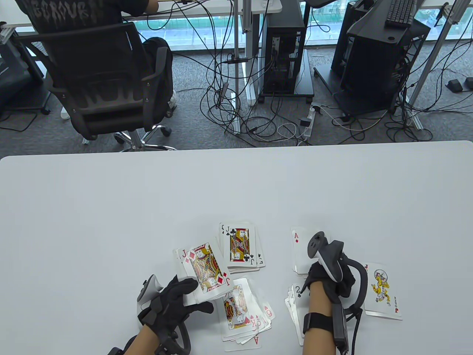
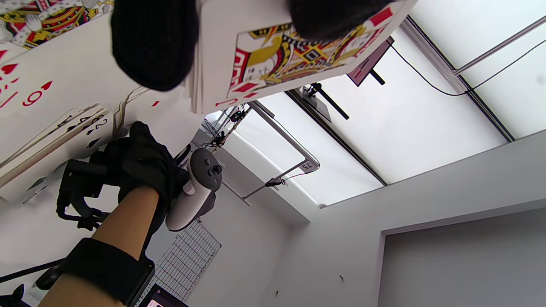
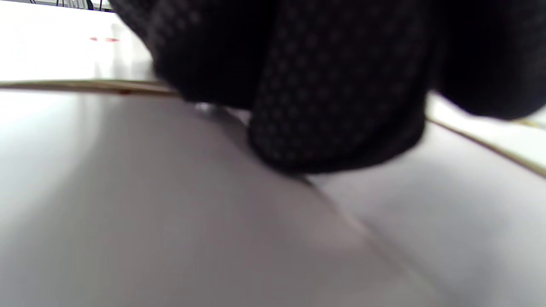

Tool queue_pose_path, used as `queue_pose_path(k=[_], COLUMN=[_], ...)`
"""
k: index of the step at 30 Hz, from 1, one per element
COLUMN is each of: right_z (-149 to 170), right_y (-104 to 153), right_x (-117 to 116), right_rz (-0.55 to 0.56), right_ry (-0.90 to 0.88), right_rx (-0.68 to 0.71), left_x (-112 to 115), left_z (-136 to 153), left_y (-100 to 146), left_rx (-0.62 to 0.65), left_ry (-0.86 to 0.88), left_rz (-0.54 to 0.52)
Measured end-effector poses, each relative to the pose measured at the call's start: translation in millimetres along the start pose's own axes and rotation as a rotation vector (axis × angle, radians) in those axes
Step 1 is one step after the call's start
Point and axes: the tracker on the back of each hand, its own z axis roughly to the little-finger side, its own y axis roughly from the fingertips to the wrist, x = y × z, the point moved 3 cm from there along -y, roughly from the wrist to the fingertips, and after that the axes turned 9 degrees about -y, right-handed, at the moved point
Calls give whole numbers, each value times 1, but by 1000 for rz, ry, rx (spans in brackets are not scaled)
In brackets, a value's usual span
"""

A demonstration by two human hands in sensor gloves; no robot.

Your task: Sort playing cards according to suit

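My left hand grips a small stack of cards face up, the jack of diamonds on top; in the left wrist view my fingers pinch that stack. My right hand rests on the near edge of the pile topped by the ace of diamonds. Its fingers are hidden under the tracker. In the blurred right wrist view the gloved fingertips touch the surface beside a card edge. A club pile shows the jack of clubs. A heart pile lies by my left hand.
A spade pile with a 2 on top lies under my right forearm. A joker card lies to the right of my right hand. The white table stretches far beyond the cards. An office chair and cables stand past its far edge.
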Motion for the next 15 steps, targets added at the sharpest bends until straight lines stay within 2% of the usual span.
queue_pose_path(k=[3, 6, 8, 11, 15], right_z=[0, -5, -14, -34, -64], right_y=[6, 17, 29, 59, 105], right_x=[15, 37, 50, 62, 60], right_rz=[52, 86, 109, 134, 127], right_ry=[22, -46, -117, -279, -483], right_rx=[23, 109, 204, 419, 691], left_x=[0, 0, 0, 0, 0], left_z=[0, 0, 1, 1, 1], left_y=[0, 0, 0, 0, 0], left_rx=[2, 0, -3, -5, -5], left_ry=[0, -2, -3, -5, -12], left_rz=[3, 5, 5, 6, 6])
